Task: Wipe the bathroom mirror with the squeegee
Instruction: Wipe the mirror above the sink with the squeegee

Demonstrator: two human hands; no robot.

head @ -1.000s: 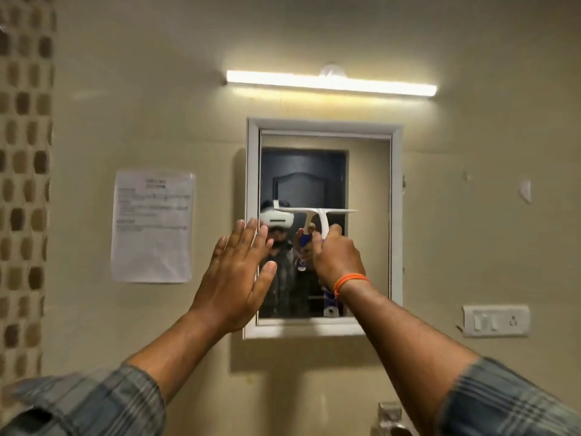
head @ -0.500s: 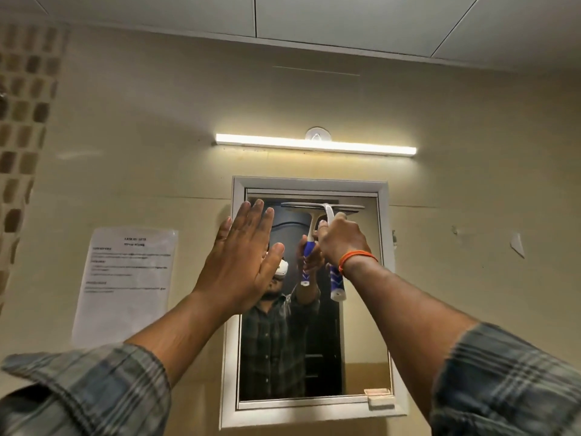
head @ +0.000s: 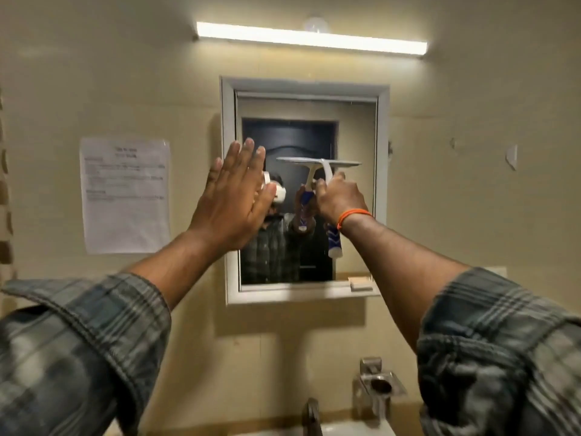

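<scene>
Single head-worn wide-angle view, facing a beige bathroom wall straight on, close to the white-framed rectangular wall mirror (head: 304, 89), both outstretched forearms entering from the bottom corners

- Wall (head: 471, 215): plain beige, behind both hands.
- Tube light (head: 311, 37): lit, mounted horizontally above the hands.
- Printed notice (head: 125, 195): fixed left of the left hand.
- Tap (head: 311, 416): below the hands.

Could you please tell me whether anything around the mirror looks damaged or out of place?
Mostly tidy. On the wall right of the mirror, a small torn white scrap clings, curling like sticker residue.
</scene>
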